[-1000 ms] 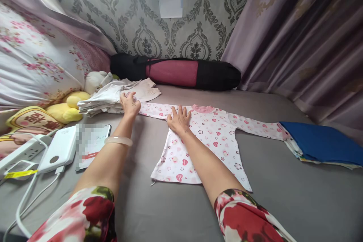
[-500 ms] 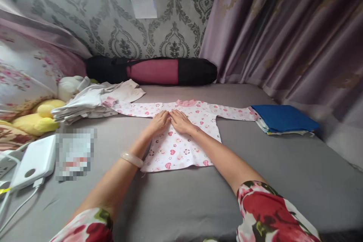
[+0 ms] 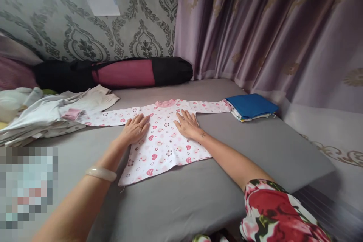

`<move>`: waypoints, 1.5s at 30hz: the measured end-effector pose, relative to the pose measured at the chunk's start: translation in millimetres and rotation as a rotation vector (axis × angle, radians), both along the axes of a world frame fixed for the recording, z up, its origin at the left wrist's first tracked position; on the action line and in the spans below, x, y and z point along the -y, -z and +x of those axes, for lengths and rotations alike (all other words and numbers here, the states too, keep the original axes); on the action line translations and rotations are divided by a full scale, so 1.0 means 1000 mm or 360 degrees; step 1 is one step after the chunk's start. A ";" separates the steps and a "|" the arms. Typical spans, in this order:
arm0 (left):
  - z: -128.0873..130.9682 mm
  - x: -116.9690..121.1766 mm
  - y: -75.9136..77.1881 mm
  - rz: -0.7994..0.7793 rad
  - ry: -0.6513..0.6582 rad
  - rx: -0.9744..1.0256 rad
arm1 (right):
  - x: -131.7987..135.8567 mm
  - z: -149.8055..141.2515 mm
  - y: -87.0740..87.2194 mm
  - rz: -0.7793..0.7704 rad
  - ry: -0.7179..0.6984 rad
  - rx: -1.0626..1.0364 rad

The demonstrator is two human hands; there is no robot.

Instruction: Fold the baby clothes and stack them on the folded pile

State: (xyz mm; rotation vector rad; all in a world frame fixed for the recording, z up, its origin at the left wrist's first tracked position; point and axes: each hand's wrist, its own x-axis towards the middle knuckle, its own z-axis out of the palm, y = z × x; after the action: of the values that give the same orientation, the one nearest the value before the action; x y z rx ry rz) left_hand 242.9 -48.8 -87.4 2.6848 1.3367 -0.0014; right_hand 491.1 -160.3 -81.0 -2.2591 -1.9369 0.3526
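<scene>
A small white long-sleeved shirt point(image 3: 164, 140) with pink hearts and a pink collar lies spread flat on the grey bed sheet point(image 3: 176, 204). My left hand point(image 3: 135, 128) rests flat on its left shoulder, fingers stretched out. A pale bangle sits on that wrist. My right hand point(image 3: 186, 124) lies flat on the shirt's right shoulder, fingers spread. Neither hand holds anything.
A pile of white clothes point(image 3: 51, 111) lies at the left, by the shirt's left sleeve. A folded blue cloth stack point(image 3: 251, 106) sits at the right sleeve's end. A black and pink rolled bag point(image 3: 119, 72) lies along the wall. Purple curtains point(image 3: 269, 30) hang right.
My hands have slid apart from the shirt's middle out toward its shoulders. Before that my left hand came off the left sleeve end. The view has swung to the right.
</scene>
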 end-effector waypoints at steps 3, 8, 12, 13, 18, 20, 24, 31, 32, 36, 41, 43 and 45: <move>0.002 -0.002 -0.005 0.0041 0.0018 0.0036 | 0.008 -0.001 0.002 0.0023 0.0103 -0.0011; 0.018 -0.001 -0.016 0.0049 -0.0109 0.0003 | 0.025 -0.003 0.001 0.0042 0.0078 -0.0045; 0.045 0.019 -0.016 0.0048 -0.0078 -0.0038 | 0.046 -0.004 -0.001 0.0079 -0.0009 -0.0051; 0.052 0.028 -0.014 0.0028 0.0030 -0.0012 | 0.052 -0.004 -0.001 0.0096 -0.0039 -0.0050; 0.068 0.082 0.001 -0.0126 0.0779 0.0156 | 0.079 0.003 0.000 0.0133 -0.0270 -0.0046; 0.066 0.095 0.004 -0.0089 0.0937 0.0181 | 0.086 0.009 -0.001 0.0116 -0.0326 -0.0057; 0.059 0.097 0.007 -0.0037 0.1028 0.0191 | 0.091 0.019 -0.003 0.0092 -0.0368 -0.0089; 0.058 0.093 0.011 0.0023 0.1053 0.0195 | 0.089 0.027 -0.010 0.0067 -0.0401 -0.0177; 0.058 0.094 0.012 0.0047 0.1054 0.0202 | 0.088 0.031 -0.012 0.0059 -0.0422 -0.0208; 0.060 0.099 0.016 0.0164 0.1005 0.0209 | 0.079 0.051 -0.023 0.0191 -0.0453 -0.0376; 0.061 0.104 0.020 0.0265 0.0952 0.0223 | 0.069 0.086 -0.032 0.0472 -0.0020 -0.0282; 0.062 0.105 0.021 0.0286 0.0935 0.0239 | 0.068 0.103 -0.032 0.0483 0.0237 -0.0104; 0.062 0.105 0.022 0.0295 0.0918 0.0252 | 0.069 0.119 -0.031 0.0500 0.0500 0.0092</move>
State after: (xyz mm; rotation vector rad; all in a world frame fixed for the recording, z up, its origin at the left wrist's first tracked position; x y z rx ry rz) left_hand 304.8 -154.2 -109.0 3.0455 0.5085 0.2770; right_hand 609.9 -228.9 -50.4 -2.3236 -1.4963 -0.0529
